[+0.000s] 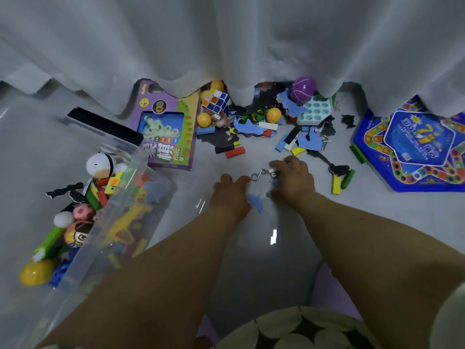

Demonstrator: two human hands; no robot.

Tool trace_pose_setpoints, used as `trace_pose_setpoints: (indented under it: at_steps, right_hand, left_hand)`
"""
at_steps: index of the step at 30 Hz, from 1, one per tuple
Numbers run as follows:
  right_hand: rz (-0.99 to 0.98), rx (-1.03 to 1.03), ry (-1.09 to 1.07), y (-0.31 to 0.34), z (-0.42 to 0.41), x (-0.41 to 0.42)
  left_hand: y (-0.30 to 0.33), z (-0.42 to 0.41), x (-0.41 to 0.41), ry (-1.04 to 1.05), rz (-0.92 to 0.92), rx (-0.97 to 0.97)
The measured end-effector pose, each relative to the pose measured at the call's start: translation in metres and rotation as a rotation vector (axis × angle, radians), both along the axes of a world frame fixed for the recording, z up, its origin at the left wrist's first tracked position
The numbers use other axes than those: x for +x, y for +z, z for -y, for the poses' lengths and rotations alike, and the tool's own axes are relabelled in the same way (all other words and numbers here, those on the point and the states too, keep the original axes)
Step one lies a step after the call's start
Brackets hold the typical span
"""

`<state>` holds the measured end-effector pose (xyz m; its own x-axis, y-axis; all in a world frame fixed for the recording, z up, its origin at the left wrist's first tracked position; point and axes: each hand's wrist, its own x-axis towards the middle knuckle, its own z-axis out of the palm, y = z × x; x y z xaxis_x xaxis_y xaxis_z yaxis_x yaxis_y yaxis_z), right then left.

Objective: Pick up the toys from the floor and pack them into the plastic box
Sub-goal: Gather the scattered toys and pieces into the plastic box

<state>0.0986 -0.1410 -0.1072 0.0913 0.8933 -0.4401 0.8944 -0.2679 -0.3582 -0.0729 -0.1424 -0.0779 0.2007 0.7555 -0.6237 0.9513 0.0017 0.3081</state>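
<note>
Low over the pale floor [156, 197], both hands are held close together near the middle of the scene. The left hand [230, 195] is curled, and a blue foam piece [255, 201] is gripped beneath its fingers. The right hand [293, 181] is curled over several small items: a small white block [273, 173] is pinched at its fingertips, and a bent metal wire puzzle [258, 173] is seen between the two hands, though whether it is held cannot be told.

The clear plastic box [120, 212] is placed on the floor to the left, and it is already partly filled with toys: a white round-headed figure [99, 163], coloured blocks, a yellow ball [35, 273] and a cartoon-faced figure [78, 235].

Farther away, along the hem of a white curtain [226, 41], the remaining toys are scattered: a Rubik's cube [216, 100], three small yellow balls [273, 115], a purple ball [303, 88], a pale teal tray with round holes [314, 110], loose coloured blocks [235, 152] and dark and blue puzzle pieces. A purple game box [167, 127] lies to the far left of that pile, and a blue star-shaped game board [412, 149] is laid at the right.
</note>
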Motion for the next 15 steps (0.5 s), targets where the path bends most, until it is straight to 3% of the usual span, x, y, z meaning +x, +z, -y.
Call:
trace_pose_setpoints:
  at_steps: [9, 15]
  right_hand:
    - [-0.157, 0.029, 0.044, -0.011, -0.019, -0.003]
    - [-0.148, 0.024, 0.087, -0.016, -0.026, -0.007]
  left_hand:
    - [-0.03, 0.0, 0.012, -0.142, -0.024, 0.161]
    - [-0.037, -0.004, 0.011, -0.216, -0.053, 0.23]
